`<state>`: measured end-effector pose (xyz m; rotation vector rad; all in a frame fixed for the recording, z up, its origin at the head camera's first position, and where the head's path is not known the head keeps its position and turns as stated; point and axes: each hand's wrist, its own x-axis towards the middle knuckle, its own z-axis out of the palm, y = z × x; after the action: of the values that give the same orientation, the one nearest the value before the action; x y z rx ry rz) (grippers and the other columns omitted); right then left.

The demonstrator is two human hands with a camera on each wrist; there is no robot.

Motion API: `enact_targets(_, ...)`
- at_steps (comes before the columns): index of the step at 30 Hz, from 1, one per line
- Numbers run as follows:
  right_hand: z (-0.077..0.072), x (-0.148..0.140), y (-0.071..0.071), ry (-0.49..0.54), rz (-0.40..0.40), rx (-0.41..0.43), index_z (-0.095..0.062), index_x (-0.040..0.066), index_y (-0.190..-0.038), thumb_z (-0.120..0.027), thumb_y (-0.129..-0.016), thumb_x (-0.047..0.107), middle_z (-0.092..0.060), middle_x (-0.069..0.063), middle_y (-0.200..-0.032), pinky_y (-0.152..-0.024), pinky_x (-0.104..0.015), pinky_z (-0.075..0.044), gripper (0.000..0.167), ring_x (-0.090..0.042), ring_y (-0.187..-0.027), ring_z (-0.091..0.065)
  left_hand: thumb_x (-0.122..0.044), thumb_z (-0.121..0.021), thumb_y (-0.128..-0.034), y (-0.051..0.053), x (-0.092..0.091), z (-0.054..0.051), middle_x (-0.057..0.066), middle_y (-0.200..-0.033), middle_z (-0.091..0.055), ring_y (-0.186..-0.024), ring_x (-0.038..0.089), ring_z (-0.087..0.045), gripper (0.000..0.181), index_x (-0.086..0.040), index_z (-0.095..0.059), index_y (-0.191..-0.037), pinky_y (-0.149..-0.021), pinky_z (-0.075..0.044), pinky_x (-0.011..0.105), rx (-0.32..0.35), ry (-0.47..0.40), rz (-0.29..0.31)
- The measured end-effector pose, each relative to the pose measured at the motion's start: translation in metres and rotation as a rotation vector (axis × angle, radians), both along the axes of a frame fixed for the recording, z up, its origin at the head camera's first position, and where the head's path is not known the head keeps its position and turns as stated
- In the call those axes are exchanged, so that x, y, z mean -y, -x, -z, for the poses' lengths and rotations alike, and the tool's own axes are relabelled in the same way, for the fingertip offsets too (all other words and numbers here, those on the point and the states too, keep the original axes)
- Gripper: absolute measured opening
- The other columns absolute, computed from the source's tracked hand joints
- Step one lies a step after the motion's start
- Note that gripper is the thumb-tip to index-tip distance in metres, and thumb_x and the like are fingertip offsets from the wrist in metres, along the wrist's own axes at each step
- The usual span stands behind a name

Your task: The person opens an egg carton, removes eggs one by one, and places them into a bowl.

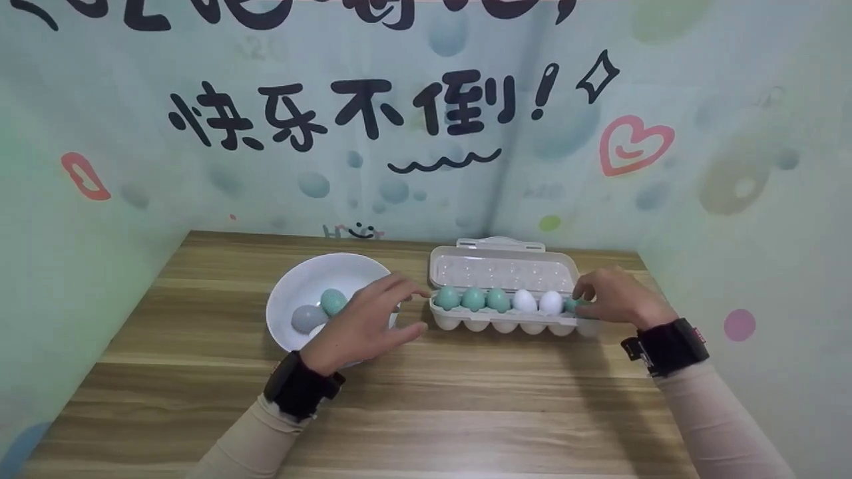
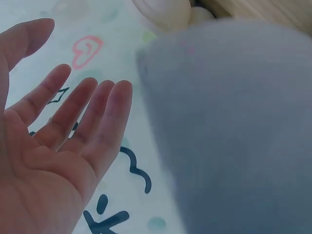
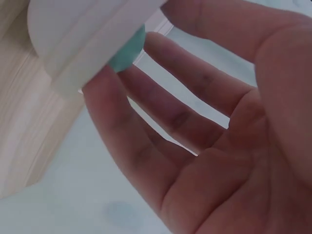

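An open egg carton (image 1: 509, 318) of pale plastic holds a front row of three green eggs (image 1: 473, 299), two white eggs (image 1: 550, 303) and, at its right end, another green egg (image 3: 129, 52). My right hand (image 1: 619, 297) has thumb and fingers around that end egg, seated in the carton; the hand partly hides it. In mid-air between bowl and carton is my left hand (image 1: 373, 322), fingers spread and palm bare in the left wrist view. Behind it stands a white bowl (image 1: 283, 286) with a green egg (image 1: 333, 302), a greyish egg (image 1: 308, 320) and a partly hidden white one.
A wooden table (image 1: 426, 412) carries everything. The carton's lid (image 1: 502, 267) leans back toward a printed cloth backdrop (image 1: 426, 193) along the table's rear edge. Bands with cameras sit on both wrists. The bowl's outer wall fills much of the left wrist view.
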<state>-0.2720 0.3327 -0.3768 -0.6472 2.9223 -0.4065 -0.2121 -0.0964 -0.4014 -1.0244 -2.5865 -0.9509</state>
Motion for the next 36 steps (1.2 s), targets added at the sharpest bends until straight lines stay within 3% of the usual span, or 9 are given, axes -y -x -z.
enact_targets(6, 0.001, 0.002, 0.005, -0.042, -0.005, 0.065, -0.080, -0.002, -0.097, -0.081, -0.088, 0.017, -0.074, -0.005, -0.084, -0.070, -0.039, -0.056, 0.021, -0.021, -0.077, -0.065, -0.029, -0.080, -0.0962, -0.001, -0.017, 0.007, 0.003, -0.130, -0.066, -0.111, 0.020, -0.064, 0.042, -0.015, -0.066, -0.133, -0.096, -0.057, 0.036, 0.022, -0.029, 0.025)
enact_targets(12, 0.000, 0.005, 0.007, -0.071, 0.017, 0.116, -0.080, 0.000, -0.097, -0.081, -0.088, 0.017, -0.074, -0.005, -0.085, -0.070, -0.038, -0.055, 0.019, -0.021, -0.077, -0.064, -0.030, -0.079, -0.0974, -0.002, -0.023, 0.012, 0.001, -0.129, -0.064, -0.108, 0.015, -0.061, 0.039, -0.016, -0.066, -0.132, -0.095, -0.058, 0.035, 0.050, -0.047, 0.031)
enact_targets(18, 0.000, 0.004, 0.006, -0.065, 0.013, 0.100, -0.081, 0.001, -0.097, -0.082, -0.089, 0.016, -0.075, -0.005, -0.086, -0.069, -0.037, -0.055, 0.017, -0.020, -0.076, -0.065, -0.029, -0.078, -0.0978, 0.000, -0.024, 0.014, 0.000, -0.130, -0.064, -0.109, 0.016, -0.062, 0.038, -0.015, -0.067, -0.131, -0.096, -0.058, 0.036, 0.063, -0.060, 0.036)
enact_targets(23, -0.001, 0.001, 0.002, -0.021, 0.042, 0.028, -0.081, 0.001, -0.096, -0.085, -0.086, 0.015, -0.077, -0.007, -0.088, -0.071, -0.040, -0.055, 0.018, -0.022, -0.079, -0.066, -0.025, -0.080, -0.0971, 0.001, -0.026, 0.015, 0.003, -0.126, -0.065, -0.105, 0.017, -0.064, 0.037, -0.013, -0.067, -0.130, -0.093, -0.060, 0.036, 0.069, -0.079, 0.025)
enact_targets(29, -0.005, 0.002, -0.003, 0.092, 0.029, -0.162, -0.081, 0.002, -0.092, -0.082, -0.081, 0.008, -0.077, -0.006, -0.085, -0.072, -0.040, -0.055, 0.013, -0.021, -0.078, -0.068, -0.022, -0.081, -0.0959, 0.003, -0.027, 0.016, 0.004, -0.125, -0.066, -0.104, 0.020, -0.067, 0.040, -0.012, -0.067, -0.132, -0.091, -0.060, 0.032, 0.053, -0.099, -0.007)
enact_targets(33, -0.010, 0.013, -0.010, 0.196, 0.035, -0.266, -0.080, 0.005, -0.095, -0.084, -0.084, 0.006, -0.077, -0.004, -0.087, -0.074, -0.041, -0.057, 0.012, -0.021, -0.079, -0.070, -0.019, -0.082, -0.0942, 0.004, -0.029, 0.016, 0.002, -0.121, -0.066, -0.104, 0.023, -0.069, 0.040, -0.012, -0.067, -0.131, -0.090, -0.060, 0.032, 0.028, -0.136, -0.030)
enact_targets(36, -0.012, 0.026, -0.018, 0.285, 0.048, -0.287, -0.080, 0.009, -0.100, -0.085, -0.088, 0.010, -0.078, -0.003, -0.092, -0.077, -0.045, -0.061, 0.013, -0.022, -0.083, -0.073, -0.015, -0.084, -0.0924, 0.005, -0.031, 0.015, 0.004, -0.120, -0.067, -0.104, 0.026, -0.069, 0.042, -0.011, -0.067, -0.131, -0.089, -0.060, 0.033, 0.012, -0.170, -0.043)
